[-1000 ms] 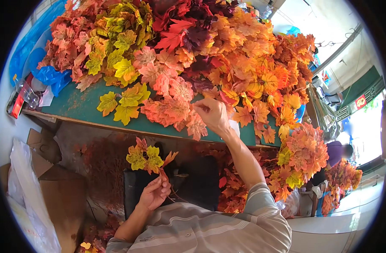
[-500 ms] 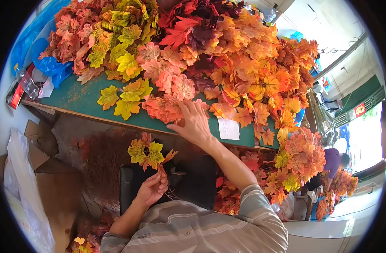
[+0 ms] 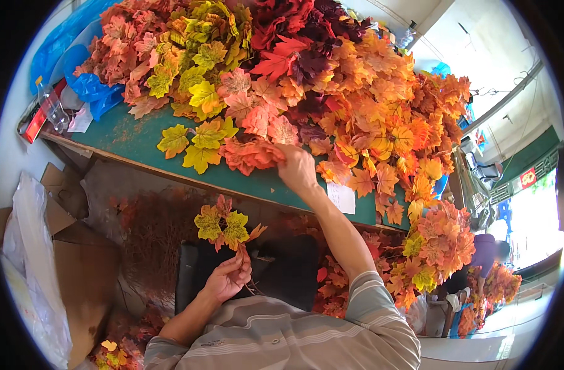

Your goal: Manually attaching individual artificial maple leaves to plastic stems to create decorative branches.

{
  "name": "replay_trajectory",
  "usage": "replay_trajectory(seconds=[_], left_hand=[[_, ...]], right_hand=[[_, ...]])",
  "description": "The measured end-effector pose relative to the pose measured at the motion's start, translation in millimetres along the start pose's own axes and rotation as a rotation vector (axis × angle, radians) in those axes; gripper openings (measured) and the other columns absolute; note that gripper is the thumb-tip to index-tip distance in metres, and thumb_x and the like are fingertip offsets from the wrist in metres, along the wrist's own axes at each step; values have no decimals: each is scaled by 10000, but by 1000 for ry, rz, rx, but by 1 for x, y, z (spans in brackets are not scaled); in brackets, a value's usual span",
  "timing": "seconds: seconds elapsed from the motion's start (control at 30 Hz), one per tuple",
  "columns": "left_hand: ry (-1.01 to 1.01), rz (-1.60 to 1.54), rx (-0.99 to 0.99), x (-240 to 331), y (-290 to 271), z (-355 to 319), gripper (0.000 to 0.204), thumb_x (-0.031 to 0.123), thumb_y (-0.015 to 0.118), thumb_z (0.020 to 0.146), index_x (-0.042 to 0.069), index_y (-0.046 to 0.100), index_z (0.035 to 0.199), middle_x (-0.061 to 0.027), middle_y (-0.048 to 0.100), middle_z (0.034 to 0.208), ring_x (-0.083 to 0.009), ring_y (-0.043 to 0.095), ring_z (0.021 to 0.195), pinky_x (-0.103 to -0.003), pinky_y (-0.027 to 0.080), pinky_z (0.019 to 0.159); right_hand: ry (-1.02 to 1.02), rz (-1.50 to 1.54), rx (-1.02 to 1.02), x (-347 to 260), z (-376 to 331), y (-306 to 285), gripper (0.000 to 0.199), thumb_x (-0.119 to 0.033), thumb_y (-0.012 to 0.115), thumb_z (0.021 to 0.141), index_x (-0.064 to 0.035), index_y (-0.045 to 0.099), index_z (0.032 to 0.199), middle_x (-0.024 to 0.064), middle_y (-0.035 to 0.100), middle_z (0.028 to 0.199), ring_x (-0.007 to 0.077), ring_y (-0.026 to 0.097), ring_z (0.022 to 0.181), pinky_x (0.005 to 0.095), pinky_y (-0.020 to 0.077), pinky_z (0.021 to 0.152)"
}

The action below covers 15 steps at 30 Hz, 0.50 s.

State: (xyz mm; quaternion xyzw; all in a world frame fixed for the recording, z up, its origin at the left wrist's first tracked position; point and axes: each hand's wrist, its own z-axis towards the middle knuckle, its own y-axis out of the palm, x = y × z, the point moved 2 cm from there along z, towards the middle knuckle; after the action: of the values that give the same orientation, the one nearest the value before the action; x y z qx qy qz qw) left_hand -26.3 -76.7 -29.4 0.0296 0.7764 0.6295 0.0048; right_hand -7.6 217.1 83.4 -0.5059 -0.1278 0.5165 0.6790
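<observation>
My left hand [image 3: 228,279] is closed low over my lap, pinching the stem of a small artificial maple leaf sprig [image 3: 222,226] with yellow-green and orange leaves. On the near part of the table, my right hand [image 3: 298,169] has its fingers bent round the right edge of a stack of coral-pink artificial maple leaves [image 3: 251,155]; its fingertips are partly hidden. Several loose yellow-green leaves [image 3: 201,143] lie just left of that stack. More pink leaves [image 3: 258,120] lie behind it.
Heaps of orange leaves [image 3: 380,105], red leaves [image 3: 279,58] and yellow-green leaves [image 3: 211,55] cover the back of the green table [image 3: 127,139]. A white paper slip [image 3: 341,198] lies near its front edge. Cardboard boxes [image 3: 87,277] stand at left; another person [image 3: 482,253] is at far right.
My right hand has gone from lying spread on the pink leaf stack to closing on its right edge. The left hand still holds the sprig. The whole view has shifted slightly.
</observation>
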Motion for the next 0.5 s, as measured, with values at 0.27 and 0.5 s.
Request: replay_trajectory(seconds=[0.27, 0.5], left_hand=[[-15, -44, -28, 0, -14, -1, 160, 71, 520, 923, 10, 570, 1062, -78, 585, 860, -154, 508, 708, -262, 395, 620], [-12, -95, -15, -1, -14, -1, 182, 32, 529, 902, 11, 583, 1074, -75, 613, 922, -154, 549, 763, -258, 417, 641]], right_hand=[[105, -124, -290, -34, 2, -13, 606, -358, 743, 682, -38, 582, 1171, 209, 625, 1050, 381, 581, 1004, 459, 476, 837], [102, -221, -4, -79, 1, 22, 994, -588, 761, 636, 38, 407, 1322, 223, 441, 1300, 393, 406, 1192, 529, 338, 976]])
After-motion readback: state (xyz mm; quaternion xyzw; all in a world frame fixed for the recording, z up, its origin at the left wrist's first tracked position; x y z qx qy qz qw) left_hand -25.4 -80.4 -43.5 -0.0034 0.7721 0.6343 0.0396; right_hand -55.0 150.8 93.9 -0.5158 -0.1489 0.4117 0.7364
